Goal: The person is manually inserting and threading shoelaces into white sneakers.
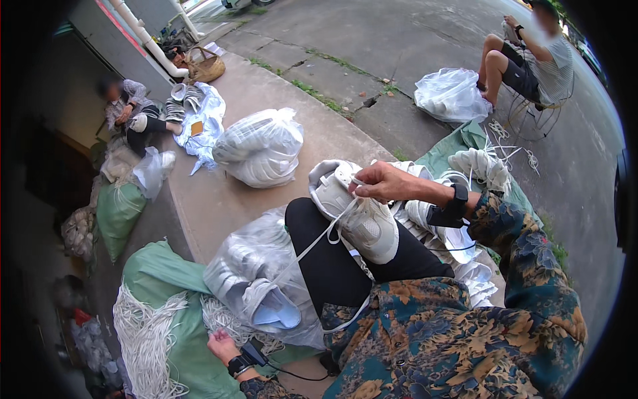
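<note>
A white-and-beige sneaker (372, 229) rests across my black-trousered thighs, toe toward me. Above its lacing area, my right hand (379, 181) is closed in a pinch on a white shoelace (325, 229). One length of that lace runs straight down and left from the shoe, in line with my left hand (224, 347). Another length hangs over my lap. The left hand is low at the left with its fingers curled, closed on the lace, though the lace's end is hard to make out there. A loose bundle of white laces (149, 339) lies beside it on a green sack (163, 269).
Clear plastic bags of shoes (262, 149) stand ahead and at my left knee (249, 256). Several more shoes (458, 226) are lined up at my right on green sheeting (458, 146). One person (531, 63) sits far right, another (126, 110) far left. A wicker basket (206, 66) stands behind.
</note>
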A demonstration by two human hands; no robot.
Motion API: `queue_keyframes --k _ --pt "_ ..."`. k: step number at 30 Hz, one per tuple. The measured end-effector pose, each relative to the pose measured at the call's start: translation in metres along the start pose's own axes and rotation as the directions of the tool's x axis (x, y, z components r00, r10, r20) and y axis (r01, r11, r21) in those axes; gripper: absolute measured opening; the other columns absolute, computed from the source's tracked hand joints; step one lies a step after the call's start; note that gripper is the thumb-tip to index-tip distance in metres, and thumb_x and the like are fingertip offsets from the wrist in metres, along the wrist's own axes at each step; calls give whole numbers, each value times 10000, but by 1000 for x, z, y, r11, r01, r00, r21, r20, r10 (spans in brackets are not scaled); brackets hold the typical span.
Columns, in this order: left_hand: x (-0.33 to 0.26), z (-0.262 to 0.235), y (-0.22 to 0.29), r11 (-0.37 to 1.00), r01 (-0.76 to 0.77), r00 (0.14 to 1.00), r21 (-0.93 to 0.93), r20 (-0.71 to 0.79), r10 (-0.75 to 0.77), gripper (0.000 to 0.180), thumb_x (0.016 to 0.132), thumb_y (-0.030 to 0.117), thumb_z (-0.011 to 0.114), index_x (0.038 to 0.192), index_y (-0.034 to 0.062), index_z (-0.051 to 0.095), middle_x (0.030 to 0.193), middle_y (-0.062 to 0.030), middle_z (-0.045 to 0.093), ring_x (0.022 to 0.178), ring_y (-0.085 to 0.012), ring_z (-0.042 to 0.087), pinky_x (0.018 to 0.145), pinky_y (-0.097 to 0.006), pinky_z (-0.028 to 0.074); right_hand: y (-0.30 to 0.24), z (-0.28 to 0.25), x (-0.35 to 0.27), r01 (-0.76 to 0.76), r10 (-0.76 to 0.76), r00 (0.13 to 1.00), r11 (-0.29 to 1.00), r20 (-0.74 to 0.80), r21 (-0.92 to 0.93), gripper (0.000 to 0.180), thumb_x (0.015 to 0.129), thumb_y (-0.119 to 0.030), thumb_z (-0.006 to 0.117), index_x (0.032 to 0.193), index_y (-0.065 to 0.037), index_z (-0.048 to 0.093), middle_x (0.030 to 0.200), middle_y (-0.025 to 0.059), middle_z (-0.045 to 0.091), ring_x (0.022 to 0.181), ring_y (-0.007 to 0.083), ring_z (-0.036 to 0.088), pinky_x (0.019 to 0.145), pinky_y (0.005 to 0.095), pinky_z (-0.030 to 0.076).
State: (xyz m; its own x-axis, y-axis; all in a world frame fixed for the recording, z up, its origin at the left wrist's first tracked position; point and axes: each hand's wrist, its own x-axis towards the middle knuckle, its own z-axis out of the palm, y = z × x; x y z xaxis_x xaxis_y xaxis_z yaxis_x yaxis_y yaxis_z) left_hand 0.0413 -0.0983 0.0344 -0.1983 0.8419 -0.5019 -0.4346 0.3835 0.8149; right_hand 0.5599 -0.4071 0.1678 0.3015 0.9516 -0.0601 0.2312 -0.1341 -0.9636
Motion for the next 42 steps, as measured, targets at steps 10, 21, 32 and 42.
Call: queue_keyframes --k 10,21,32,42 --pt "-266 217 -141 89 -972 222 217 974 45 176 738 138 617 877 34 592 728 -183 621 679 -361 607 589 -438 467 3 24 15 268 -318 944 574 91 -774 140 720 -107 602 772 -42 490 593 157 532 589 361 553 505 436 407" --pt "-265 239 -142 134 -939 343 318 895 284 46 689 67 565 722 36 573 594 -157 578 548 -324 583 502 -406 437 0 -1 25 153 -344 937 549 -55 -822 110 746 -108 564 762 -38 481 581 157 520 567 366 537 485 441 394" --pt "-252 246 -159 225 -936 319 270 921 223 69 691 49 564 758 40 571 591 -156 579 548 -328 586 529 -411 441 -9 -97 -15 -95 -342 868 599 -361 -795 127 744 -88 597 788 -9 507 593 157 524 553 300 558 498 385 389" --pt "-274 259 -163 145 -982 156 123 958 240 124 707 37 573 830 27 559 688 -155 599 634 -336 600 581 -410 453 12 14 -21 323 -379 925 772 11 -547 215 725 -78 586 939 -70 585 640 153 584 628 331 589 547 410 438"
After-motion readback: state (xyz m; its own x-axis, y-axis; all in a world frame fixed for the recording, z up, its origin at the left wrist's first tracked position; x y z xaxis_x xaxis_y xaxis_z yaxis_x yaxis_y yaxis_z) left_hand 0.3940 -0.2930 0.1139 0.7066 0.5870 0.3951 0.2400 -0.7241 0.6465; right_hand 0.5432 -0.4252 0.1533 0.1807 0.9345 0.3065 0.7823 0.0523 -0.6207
